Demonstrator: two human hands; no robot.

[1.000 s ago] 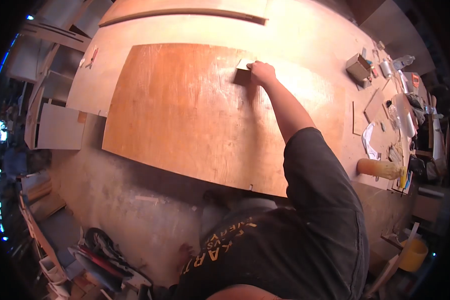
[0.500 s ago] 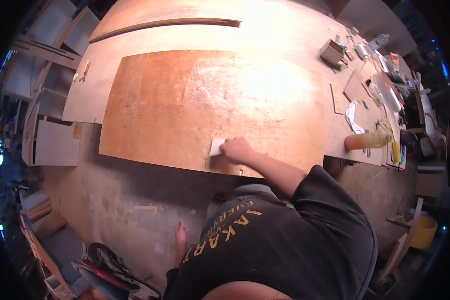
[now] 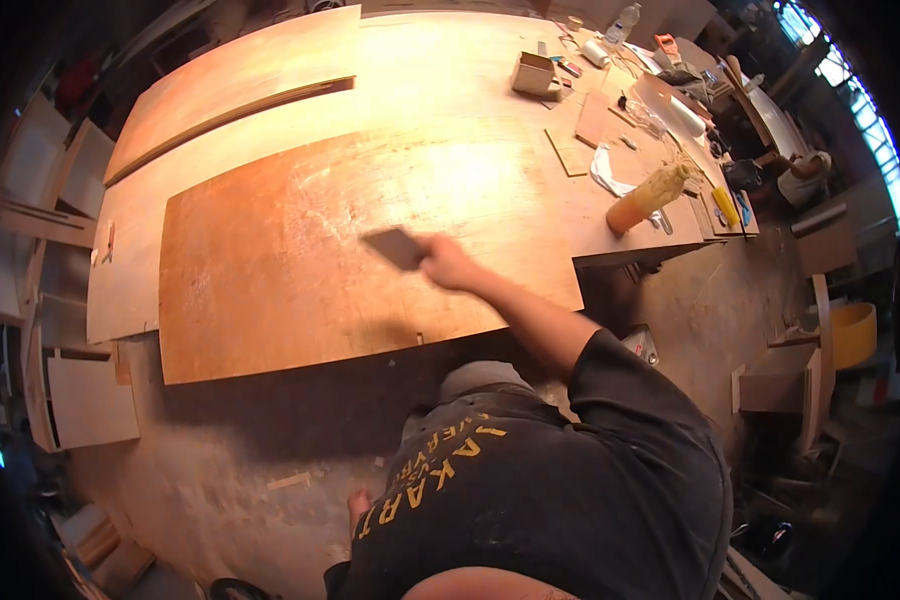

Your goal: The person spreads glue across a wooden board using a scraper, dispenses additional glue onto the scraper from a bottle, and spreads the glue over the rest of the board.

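A flat rectangular scraper or pad, dark on the side that shows, is gripped at its right edge by my right hand. Both are over the middle of an orange-brown wooden panel with glossy patches, and a shadow falls on the panel below them. The panel lies on a large pale work table. My left hand hangs low beside my dark shirt, far from the panel; it is small and partly hidden, so its fingers cannot be made out.
Right of the panel stand a bottle of orange liquid, a white curved piece and a small open box. A long board lies behind. Cabinets are left, a yellow bucket right.
My right hand has lifted from the panel's near edge with the pad, which now shows its dark face. The view has turned to the right.
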